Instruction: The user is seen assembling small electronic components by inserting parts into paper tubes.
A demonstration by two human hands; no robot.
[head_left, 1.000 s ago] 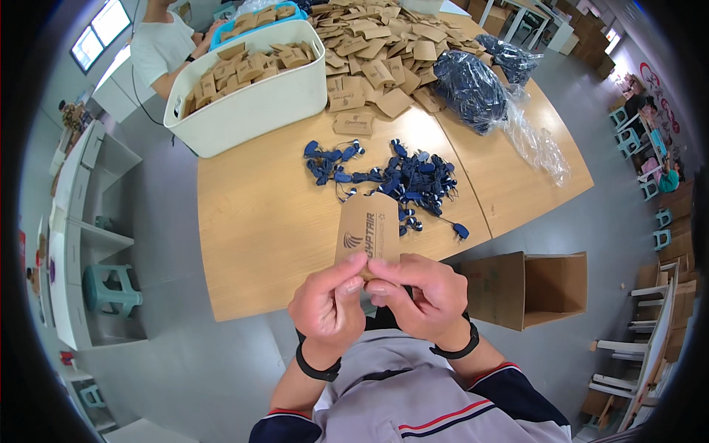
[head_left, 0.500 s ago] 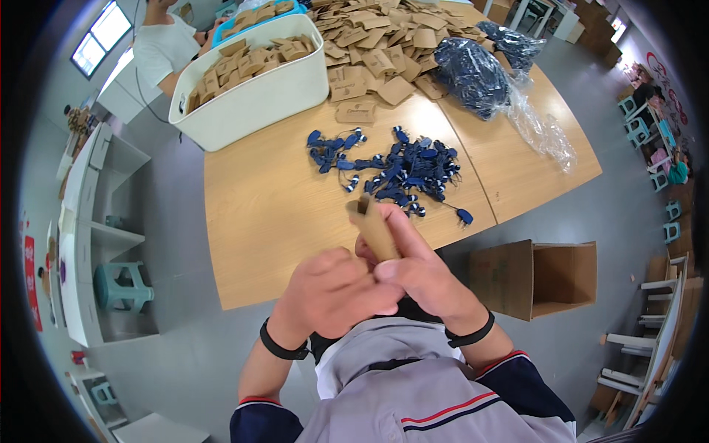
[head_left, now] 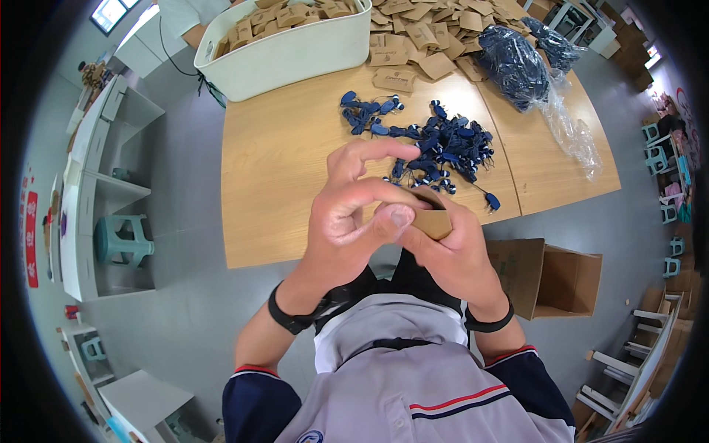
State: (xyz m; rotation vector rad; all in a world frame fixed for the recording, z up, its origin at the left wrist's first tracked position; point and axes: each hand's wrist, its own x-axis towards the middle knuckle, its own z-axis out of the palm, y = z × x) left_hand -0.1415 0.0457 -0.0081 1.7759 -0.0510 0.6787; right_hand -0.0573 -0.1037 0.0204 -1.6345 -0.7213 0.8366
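Observation:
A small brown kraft paper box (head_left: 434, 224) is held over the table's near edge, its open end facing up. My right hand (head_left: 464, 255) is closed around it, thumb on the near side. At the box's opening, my left hand (head_left: 341, 203) has its thumb and a bent finger on the rim, while another finger stretches out above. The fingertip by the opening is partly hidden. Just beyond lies a pile of dark blue bundled cords (head_left: 454, 144) with oval ends, perhaps coiled earphones.
A white bin (head_left: 288, 55) of flat brown boxes stands at the far left of the wooden table (head_left: 273, 177). More boxes (head_left: 436, 37) heap beside it. Clear plastic bags (head_left: 515, 66) with dark blue contents lie far right. An open carton (head_left: 569, 280) sits right, below table level.
My left hand has opened out from a curled pose and reached up to the box's opening. The box has tilted and shifted right in my right hand. The view has also shifted.

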